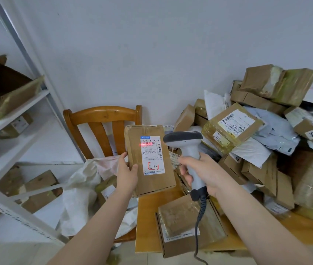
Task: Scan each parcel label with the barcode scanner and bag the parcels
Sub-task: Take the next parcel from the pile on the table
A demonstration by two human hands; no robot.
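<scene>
My left hand (127, 174) grips a flat brown cardboard parcel (151, 180) by its left edge and holds it upright in the air. Its white shipping label (152, 155) faces me, and a red scan line lies across the barcode near the label's top. My right hand (203, 174) grips the handle of a grey barcode scanner (187, 145), whose head points left at the label from close by. The scanner's coiled cable hangs down past the table edge. A white woven sack (81, 190) lies open on the wooden chair (102, 116) below the parcel.
A large pile of cardboard parcels (232, 127) and grey mailer bags covers the wooden table (146, 226) on the right. One taped parcel (188, 222) lies near the table's front. A white metal shelf (18, 111) with boxes stands at the left.
</scene>
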